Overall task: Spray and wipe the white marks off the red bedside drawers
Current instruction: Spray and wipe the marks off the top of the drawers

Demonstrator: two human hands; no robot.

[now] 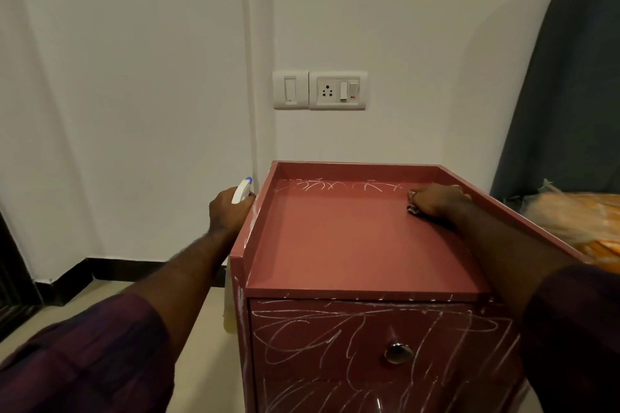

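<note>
**A:** White wall, a plug socket, and the red drawers in the lower middle of the frame. Why is the spray bottle off to their left?

**B:** The left hand wraps its fingers round it. I think that keeps it out of the way but ready.

**A:** And the right hand?

**B:** Right of the middle, its fingers curl on a cloth, next to the white marks. The drawer front is all scribbles.

Red drawers – white scribbles, white-blue spray bottle, purple sleeves
</note>
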